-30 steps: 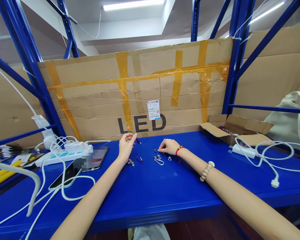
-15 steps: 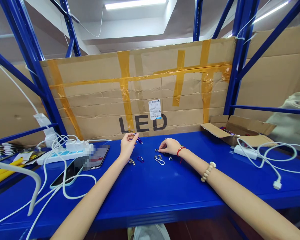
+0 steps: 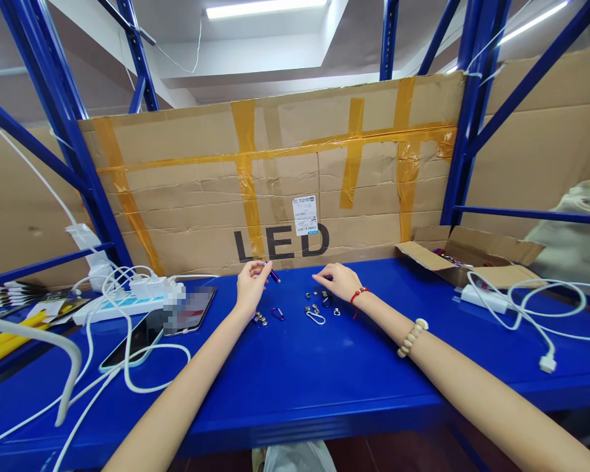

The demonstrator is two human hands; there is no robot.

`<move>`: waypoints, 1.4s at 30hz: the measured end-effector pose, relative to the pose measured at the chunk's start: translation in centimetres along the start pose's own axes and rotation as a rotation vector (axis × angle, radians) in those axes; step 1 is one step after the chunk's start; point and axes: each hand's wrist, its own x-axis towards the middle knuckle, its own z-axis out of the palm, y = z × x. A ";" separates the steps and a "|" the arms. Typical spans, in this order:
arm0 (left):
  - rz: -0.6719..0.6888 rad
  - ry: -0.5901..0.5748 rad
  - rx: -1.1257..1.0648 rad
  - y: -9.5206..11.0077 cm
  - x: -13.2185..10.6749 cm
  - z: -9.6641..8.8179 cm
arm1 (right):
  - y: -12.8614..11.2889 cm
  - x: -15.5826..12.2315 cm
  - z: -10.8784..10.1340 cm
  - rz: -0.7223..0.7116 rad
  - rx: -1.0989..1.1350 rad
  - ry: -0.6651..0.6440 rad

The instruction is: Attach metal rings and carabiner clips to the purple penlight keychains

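Note:
My left hand [image 3: 250,288] is closed in a pinch around a slim purple cylinder [image 3: 274,276], whose end points away to the right. Below that hand lie several small metal pieces [image 3: 261,320] and a purple carabiner [image 3: 278,314]. My right hand [image 3: 341,282] hovers with thumb and fingers loosely apart and nothing visible in them. Under its fingertips rest a small metal ring [image 3: 308,295] and a dark round piece [image 3: 327,302], partly shaded by the hand. Nearer me are a silver carabiner [image 3: 316,319] and a small silver fitting [image 3: 337,312].
At the left are a power strip [image 3: 122,305], a phone [image 3: 132,342], a tablet [image 3: 201,311] and looping white cables. An open cardboard box [image 3: 501,274] and a white adapter [image 3: 482,299] with its cable are at the right. A tall cardboard sheet [image 3: 196,210] stands behind.
My right hand has lifted off the small metal ring and moved slightly up and right, uncovering more small pieces. My left hand keeps the purple cylinder in place.

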 end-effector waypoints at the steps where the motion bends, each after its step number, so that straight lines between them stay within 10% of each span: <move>1: 0.001 0.000 0.000 0.0 0.0 0.0 | -0.1 -0.1 0.0 -0.015 -0.003 -0.032; 15: -0.035 -0.107 0.044 -1.0 -0.7 0.8 | -0.1 -0.2 1.1 -0.033 0.069 -0.166; 31: 0.261 -0.463 0.390 -1.9 -2.0 1.5 | -0.2 -0.1 1.1 0.051 0.278 -0.344; 42: 0.262 -0.490 0.395 -2.0 -2.0 1.6 | -1.0 0.3 1.5 -0.215 0.364 0.257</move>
